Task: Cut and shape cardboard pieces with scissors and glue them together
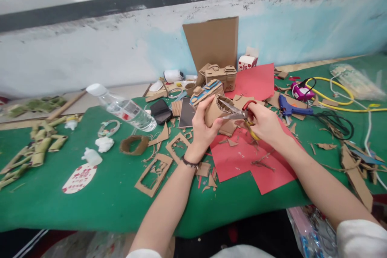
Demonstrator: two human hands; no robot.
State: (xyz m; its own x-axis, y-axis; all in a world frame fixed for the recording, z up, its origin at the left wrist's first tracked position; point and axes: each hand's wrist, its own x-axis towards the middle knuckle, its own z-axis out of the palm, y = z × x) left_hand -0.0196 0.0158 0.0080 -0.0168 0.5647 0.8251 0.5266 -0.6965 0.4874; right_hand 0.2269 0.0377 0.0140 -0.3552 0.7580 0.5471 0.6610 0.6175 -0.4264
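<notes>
My left hand point(203, 125) is wrapped around a short cardboard tube point(212, 113), whose rough open rim faces up and to the right. In my right hand point(263, 123) is a pair of scissors point(238, 115) with red and yellow handles. The parted blades reach the tube's rim, one of them inside the opening. Below my hands lie red paper point(229, 161) and loose cardboard scraps. Just behind the tube is a blue and tan striped cardboard piece point(207, 92), with a cardboard camera model point(222, 76) beyond it.
A water bottle point(127, 109) leans at left near a black case point(161, 111) and a cardboard ring point(134, 145). Cut cardboard frames point(154, 175) lie in front. On the right are a blue glue gun point(292, 108), a purple plug point(302, 91) and yellow cable point(347, 104). Green stalk pieces point(40, 149) lie far left.
</notes>
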